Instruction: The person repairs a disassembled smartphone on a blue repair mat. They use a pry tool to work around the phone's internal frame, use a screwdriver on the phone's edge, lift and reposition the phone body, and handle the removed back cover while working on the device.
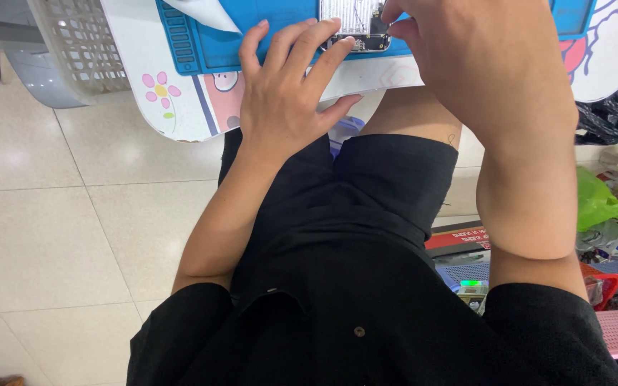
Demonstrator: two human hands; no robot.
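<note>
An opened phone (pixel 355 25) lies on a blue repair mat (pixel 209 43) at the worktop's (pixel 180 114) near edge. The left hand (pixel 287 93) lies flat, its spread fingers pinning the phone's lower end. The right hand (pixel 466 50) reaches in from the right, fingertips pinched at the phone's edge; whether they hold anything cannot be told.

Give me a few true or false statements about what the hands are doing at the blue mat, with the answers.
1. The left hand rests its fingers on the opened phone. True.
2. The phone lies on a red mat. False: the work mat is blue.
3. The right hand is at the phone's right edge. True.
4. A white plastic basket stands right of the mat. False: it is to the left.
5. The floor is carpeted. False: it is pale tile.
</note>
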